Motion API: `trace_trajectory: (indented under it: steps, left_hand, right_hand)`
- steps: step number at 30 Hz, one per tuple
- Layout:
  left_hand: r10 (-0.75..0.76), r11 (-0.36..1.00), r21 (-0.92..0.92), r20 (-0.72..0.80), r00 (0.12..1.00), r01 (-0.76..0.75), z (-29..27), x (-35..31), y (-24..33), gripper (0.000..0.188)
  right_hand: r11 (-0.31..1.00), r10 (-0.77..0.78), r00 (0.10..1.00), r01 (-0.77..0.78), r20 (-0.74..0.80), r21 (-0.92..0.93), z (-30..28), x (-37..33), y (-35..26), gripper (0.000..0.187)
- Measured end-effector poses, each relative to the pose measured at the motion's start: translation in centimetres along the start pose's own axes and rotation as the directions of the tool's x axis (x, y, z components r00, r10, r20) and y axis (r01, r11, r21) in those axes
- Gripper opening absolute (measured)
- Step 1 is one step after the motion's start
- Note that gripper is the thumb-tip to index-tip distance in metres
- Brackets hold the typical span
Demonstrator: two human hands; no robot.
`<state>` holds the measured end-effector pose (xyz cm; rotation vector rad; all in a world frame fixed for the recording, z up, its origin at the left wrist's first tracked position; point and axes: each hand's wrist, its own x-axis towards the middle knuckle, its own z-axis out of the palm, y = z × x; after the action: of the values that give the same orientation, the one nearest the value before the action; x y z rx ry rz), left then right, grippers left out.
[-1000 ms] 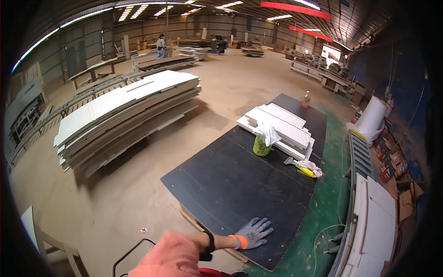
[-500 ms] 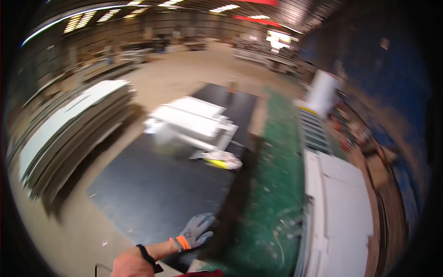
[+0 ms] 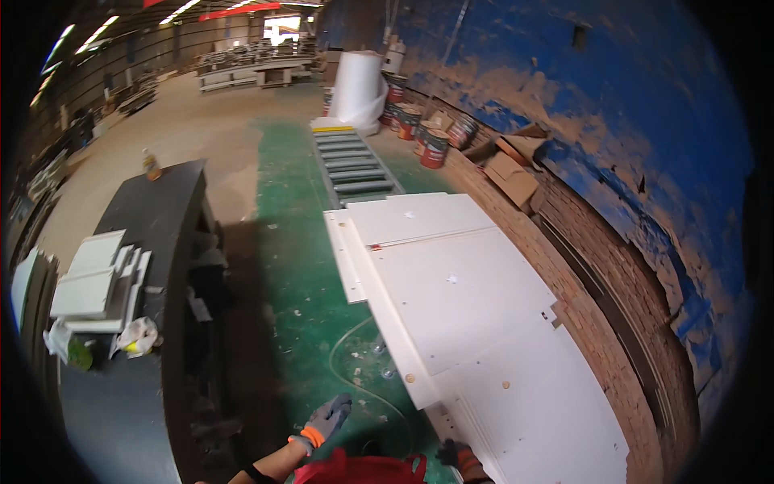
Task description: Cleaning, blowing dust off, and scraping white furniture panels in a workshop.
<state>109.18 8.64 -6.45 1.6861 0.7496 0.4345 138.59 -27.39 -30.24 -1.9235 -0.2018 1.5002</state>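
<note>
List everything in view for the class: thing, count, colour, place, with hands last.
Panels: several, white, right of centre
Conveyor: one, grey, beyond panels
Roll: one, white, past conveyor
Cans: several, reddish, along wall
Cartons: several, brown, by wall
Wall: one, blue and brown, right
Table: one, black, left
Boards: several, white, on table
Bottle: one, orange, table's far end
Container: one, green, on table
Cloths: two, whitish, on table
Hose: one, pale, on floor
Floor: one, green and tan, centre
Stacks: several, mixed, background
Lights: several, white, overhead
Red item: one, red, bottom edge
Left hand: one, grey glove, orange cuff, over floor
Right hand: one, dark glove, by panels' near edge
</note>
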Motion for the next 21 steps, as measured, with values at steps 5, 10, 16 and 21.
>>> trace_trajectory:
  steps: [5,10,16,21]
  left_hand:
    - [-0.198,0.965,-0.169,0.037,0.979,0.202,1.1,5.8,-1.8,0.048]
    - [-0.209,0.971,-0.088,0.153,0.966,0.224,2.1,12.1,-12.6,0.051]
    - [-0.245,0.968,0.019,0.271,0.931,0.249,1.0,20.1,-6.8,0.047]
    - [-0.262,0.964,0.122,0.279,0.924,0.237,0.0,23.5,-8.1,0.046]
  right_hand:
    - [0.584,0.030,0.997,0.040,-0.071,0.811,2.2,2.5,-20.6,0.069]
    - [0.403,-0.005,0.996,0.084,-0.089,0.911,1.2,6.7,-26.5,0.077]
    - [0.315,0.088,0.986,0.106,-0.140,0.943,3.8,9.0,-28.3,0.063]
    - [0.405,0.084,0.967,0.189,-0.243,0.894,2.8,10.6,-25.3,0.055]
